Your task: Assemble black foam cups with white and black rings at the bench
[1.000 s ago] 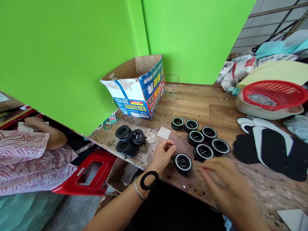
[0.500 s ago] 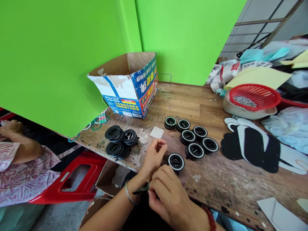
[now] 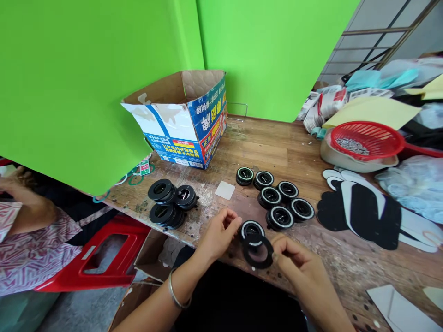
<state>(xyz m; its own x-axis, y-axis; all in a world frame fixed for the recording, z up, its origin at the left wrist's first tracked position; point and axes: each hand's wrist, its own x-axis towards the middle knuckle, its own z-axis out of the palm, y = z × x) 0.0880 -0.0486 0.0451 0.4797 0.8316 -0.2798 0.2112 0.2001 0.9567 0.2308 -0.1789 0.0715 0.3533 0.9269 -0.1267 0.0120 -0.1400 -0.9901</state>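
Note:
My right hand (image 3: 297, 267) pinches a thin black ring (image 3: 258, 252) by its right edge, holding it just in front of a black round part with a white rim (image 3: 252, 228) near the table's front edge. My left hand (image 3: 218, 233) hovers at that part's left side with curled fingers pinched together; whether anything sits in them I cannot make out. Several more white-rimmed black parts (image 3: 275, 198) lie grouped behind. A pile of plain black round parts (image 3: 169, 203) lies to the left.
An open cardboard box (image 3: 180, 122) stands at the back left of the wooden table (image 3: 277, 152). A red basket (image 3: 367, 138) on a bowl, black and white foam shapes (image 3: 360, 212) and bags lie right. Another person's arm (image 3: 24, 203) and a red stool (image 3: 93, 258) are left.
My right hand pulled the black ring off my left wrist and brought it forward to the white-rimmed part. My left hand stayed beside that part.

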